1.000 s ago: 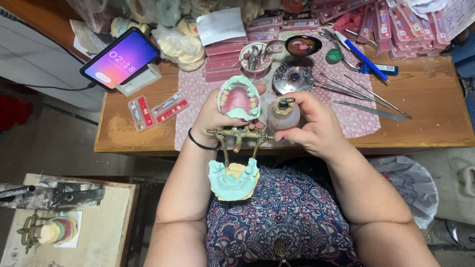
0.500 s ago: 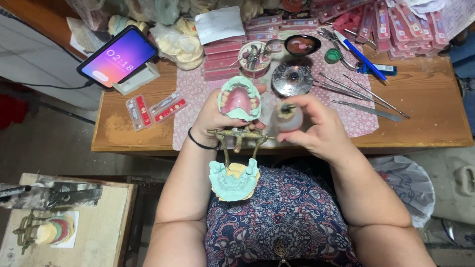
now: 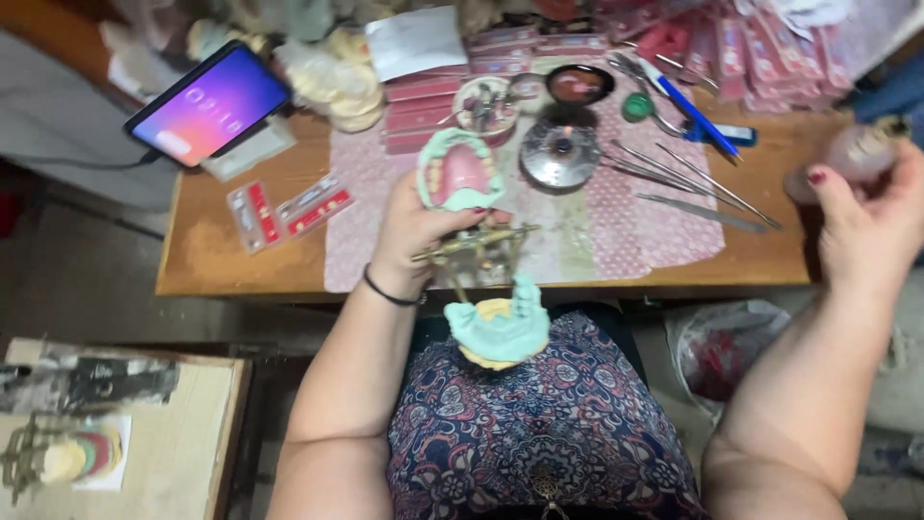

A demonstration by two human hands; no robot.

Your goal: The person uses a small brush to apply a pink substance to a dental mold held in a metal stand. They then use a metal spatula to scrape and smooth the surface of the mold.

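Hands work well apart above a cluttered wooden tabletop. The left hand has its grip closed on a brass dental articulator, its long axis running from the upper pink-and-green denture model down toward the lap. The right hand, off at the right edge, holds a small bottle.

The left hand sits near centre, fingers curled shut in a grip, forearm running down toward 7 o'clock. The right hand is out at 3 o'clock, fingers closed, forearm angling toward 5 o'clock.
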